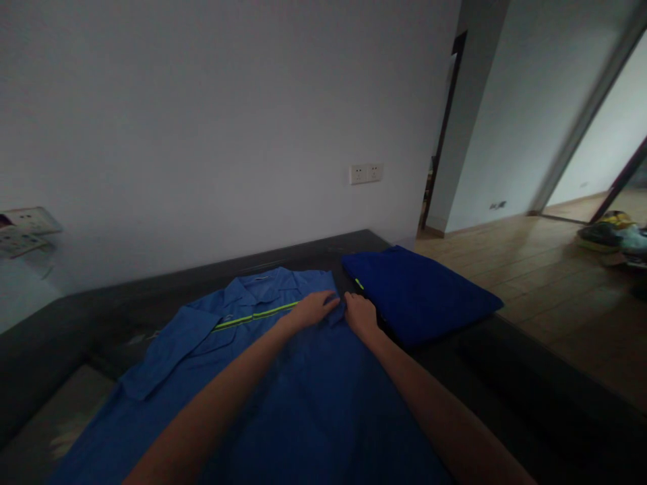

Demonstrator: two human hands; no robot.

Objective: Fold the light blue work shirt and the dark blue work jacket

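I see left hand (pixel 312 309) and right hand (pixel 360 314) pinching blue short-sleeved work shirt (pixel 283 397) shoulder edge, folded dark blue garment (pixel 419 293) just beside, dark table (pixel 530 384)

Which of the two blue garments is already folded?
The darker blue garment right of the right hand, a compact folded bundle. The lighter blue shirt under the left hand lies spread flat, collar and sleeve out.

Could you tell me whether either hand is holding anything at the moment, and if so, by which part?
Both the left hand and right hand rest on the blue work shirt at its right shoulder edge; whether they pinch the fabric cannot be told.
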